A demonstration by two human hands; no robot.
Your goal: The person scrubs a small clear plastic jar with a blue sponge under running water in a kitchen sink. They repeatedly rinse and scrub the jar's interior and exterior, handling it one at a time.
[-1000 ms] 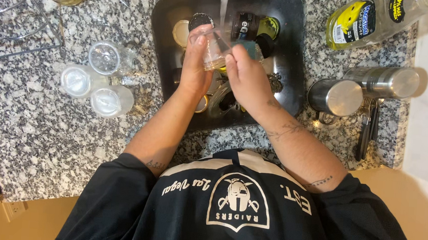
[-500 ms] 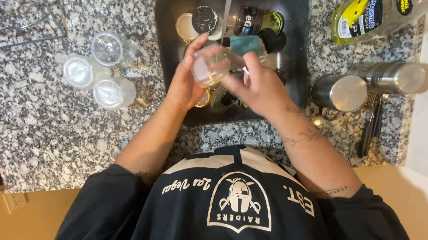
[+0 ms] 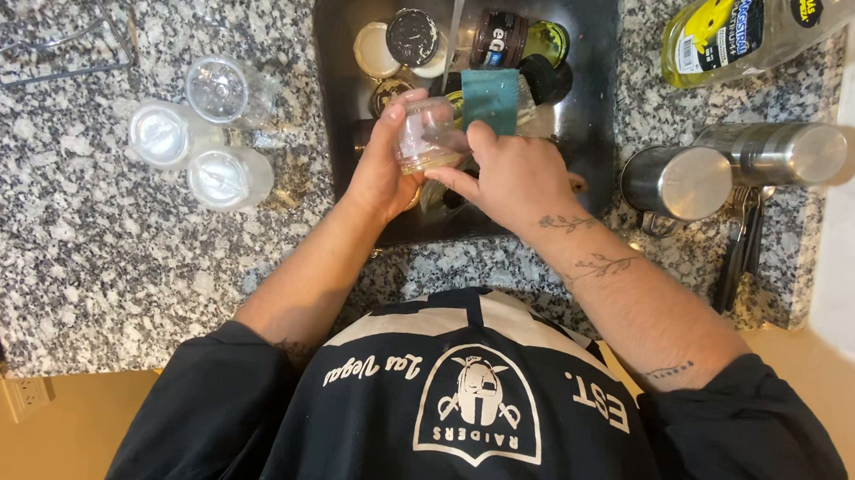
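Over the dark sink [image 3: 596, 131], my left hand [image 3: 384, 167] grips a small clear glass jar [image 3: 428, 135], tilted on its side. My right hand [image 3: 512, 176] holds a teal sponge [image 3: 489, 99] against the jar's open end. A thin stream of tap water [image 3: 457, 17] falls just behind the jar. Below it, several lids and dark jars [image 3: 412, 36] lie in the sink bowl.
Three clear jars [image 3: 204, 134] stand upside down on the granite counter [image 3: 96, 247] left of the sink. A wire rack [image 3: 52, 13] sits at the far left. Two steel cups [image 3: 734, 166], some cutlery [image 3: 743, 252] and a yellow dish-soap bottle [image 3: 733, 31] are on the right.
The jar has come down from upright under the tap to a tilted position lower in the sink. My right hand now presses the sponge to its mouth.
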